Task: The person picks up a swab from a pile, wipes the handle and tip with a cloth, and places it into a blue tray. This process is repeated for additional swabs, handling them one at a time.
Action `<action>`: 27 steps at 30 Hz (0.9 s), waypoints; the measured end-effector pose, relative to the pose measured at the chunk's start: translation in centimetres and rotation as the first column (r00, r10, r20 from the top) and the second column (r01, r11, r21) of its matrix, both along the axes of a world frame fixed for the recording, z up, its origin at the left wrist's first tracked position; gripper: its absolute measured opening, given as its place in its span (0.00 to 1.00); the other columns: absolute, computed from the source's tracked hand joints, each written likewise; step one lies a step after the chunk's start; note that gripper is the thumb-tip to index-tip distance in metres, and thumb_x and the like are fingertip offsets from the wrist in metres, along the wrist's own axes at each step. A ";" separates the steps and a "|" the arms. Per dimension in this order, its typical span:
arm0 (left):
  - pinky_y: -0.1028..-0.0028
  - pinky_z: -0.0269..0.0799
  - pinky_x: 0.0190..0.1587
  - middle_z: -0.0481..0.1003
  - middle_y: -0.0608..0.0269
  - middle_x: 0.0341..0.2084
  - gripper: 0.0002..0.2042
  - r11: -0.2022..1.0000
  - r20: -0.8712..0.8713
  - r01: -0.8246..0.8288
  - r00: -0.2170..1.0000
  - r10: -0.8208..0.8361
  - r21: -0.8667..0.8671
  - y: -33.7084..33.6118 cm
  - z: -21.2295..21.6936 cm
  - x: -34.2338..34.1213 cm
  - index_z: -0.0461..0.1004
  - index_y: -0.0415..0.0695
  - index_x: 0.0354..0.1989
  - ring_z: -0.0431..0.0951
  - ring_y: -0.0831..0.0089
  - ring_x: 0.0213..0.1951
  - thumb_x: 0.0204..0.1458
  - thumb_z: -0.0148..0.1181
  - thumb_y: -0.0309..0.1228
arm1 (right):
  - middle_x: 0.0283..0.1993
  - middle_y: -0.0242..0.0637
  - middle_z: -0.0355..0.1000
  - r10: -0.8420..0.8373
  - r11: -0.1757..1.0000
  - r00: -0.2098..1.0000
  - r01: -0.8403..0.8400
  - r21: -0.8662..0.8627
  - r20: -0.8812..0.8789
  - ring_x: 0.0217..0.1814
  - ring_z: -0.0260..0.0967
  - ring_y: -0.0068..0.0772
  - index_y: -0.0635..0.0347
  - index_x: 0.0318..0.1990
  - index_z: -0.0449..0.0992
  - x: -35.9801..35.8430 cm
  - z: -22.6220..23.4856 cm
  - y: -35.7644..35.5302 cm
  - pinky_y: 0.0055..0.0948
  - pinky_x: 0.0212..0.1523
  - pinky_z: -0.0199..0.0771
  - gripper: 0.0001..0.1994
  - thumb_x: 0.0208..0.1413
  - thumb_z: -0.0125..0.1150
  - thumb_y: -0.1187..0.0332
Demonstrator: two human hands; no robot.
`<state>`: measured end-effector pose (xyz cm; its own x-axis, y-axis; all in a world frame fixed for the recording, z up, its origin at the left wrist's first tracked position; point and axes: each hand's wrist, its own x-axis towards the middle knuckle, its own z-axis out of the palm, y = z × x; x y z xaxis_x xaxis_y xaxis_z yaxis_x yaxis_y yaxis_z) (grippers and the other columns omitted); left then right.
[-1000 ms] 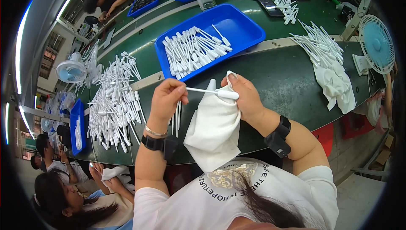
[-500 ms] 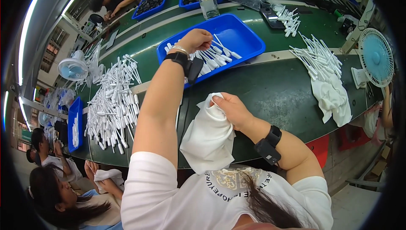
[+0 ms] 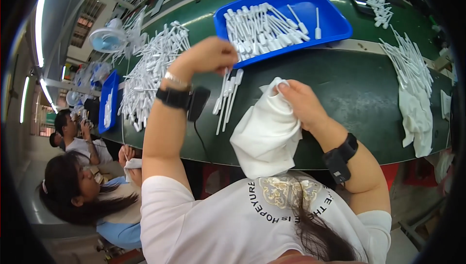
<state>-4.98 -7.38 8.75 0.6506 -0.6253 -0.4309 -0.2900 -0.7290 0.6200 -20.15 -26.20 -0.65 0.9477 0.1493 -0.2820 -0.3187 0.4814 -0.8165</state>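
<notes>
My left hand (image 3: 211, 56) is at the near left corner of a blue tray (image 3: 340, 23), its fingers curled closed at the thin upper end of a white plastic dropper (image 3: 219, 100). A few more white droppers (image 3: 234, 98) lie side by side on the table just below that hand. Many droppers (image 3: 262, 28) fill the left and middle of the tray, and a single one (image 3: 318, 28) stands apart at its right. My right hand (image 3: 303, 102) is closed on a bunched white cloth (image 3: 267, 135), which hangs down in front of my shirt.
A big heap of droppers (image 3: 150, 77) covers the table at left, with a smaller blue tray (image 3: 108, 103) beyond it. More droppers (image 3: 407, 60) lie at right above another white cloth (image 3: 415, 118). A person (image 3: 80, 191) sits at lower left, holding white cloth.
My left hand has moved from above the tray down to the droppers in front of it. The view has shifted; one dropper now sits separately in the tray's right part. The right hand keeps the cloth.
</notes>
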 end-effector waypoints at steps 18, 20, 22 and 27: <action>0.73 0.69 0.23 0.74 0.54 0.23 0.13 0.872 0.181 -0.437 0.860 0.477 -0.220 4.5 -9.0 0.9 0.70 0.35 0.35 0.74 0.69 0.20 0.42 0.54 0.31 | 0.31 0.28 0.68 0.190 0.950 0.979 -0.163 -0.265 0.079 0.31 0.63 0.15 0.61 0.35 0.71 -0.2 -1.0 -0.2 0.18 0.33 0.65 0.11 0.59 0.45 0.64; 0.75 0.68 0.23 0.74 0.56 0.23 0.14 0.889 0.170 -0.430 0.875 0.453 -0.156 5.3 -8.7 0.9 0.70 0.35 0.35 0.73 0.71 0.19 0.42 0.54 0.31 | 0.31 0.27 0.68 0.208 0.944 0.974 -0.176 -0.279 0.089 0.31 0.63 0.14 0.61 0.34 0.71 -0.1 -1.2 -0.1 0.18 0.33 0.65 0.11 0.59 0.45 0.64; 0.76 0.68 0.22 0.73 0.57 0.22 0.14 0.902 0.162 -0.424 0.887 0.432 -0.083 6.3 -8.2 0.7 0.70 0.35 0.36 0.73 0.72 0.19 0.41 0.55 0.30 | 0.31 0.27 0.68 0.203 0.944 0.975 -0.170 -0.282 0.090 0.31 0.63 0.15 0.61 0.34 0.71 -0.1 -1.1 -0.2 0.18 0.33 0.65 0.11 0.59 0.45 0.64; 0.82 0.63 0.19 0.71 0.63 0.20 0.09 0.868 -0.110 -0.457 0.889 0.444 -0.192 10.4 -4.8 -0.5 0.69 0.40 0.36 0.69 0.80 0.18 0.46 0.52 0.29 | 0.29 0.27 0.67 0.148 0.965 0.984 -0.121 -0.234 0.104 0.30 0.61 0.15 0.62 0.34 0.71 -0.2 -1.5 -0.3 0.19 0.32 0.64 0.13 0.58 0.46 0.61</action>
<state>-5.49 2.99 4.00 0.8599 -0.3495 -0.3721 0.0820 -0.6249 0.7764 -20.31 -26.53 -2.12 0.9521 0.2232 -0.2093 -0.2617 0.2398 -0.9349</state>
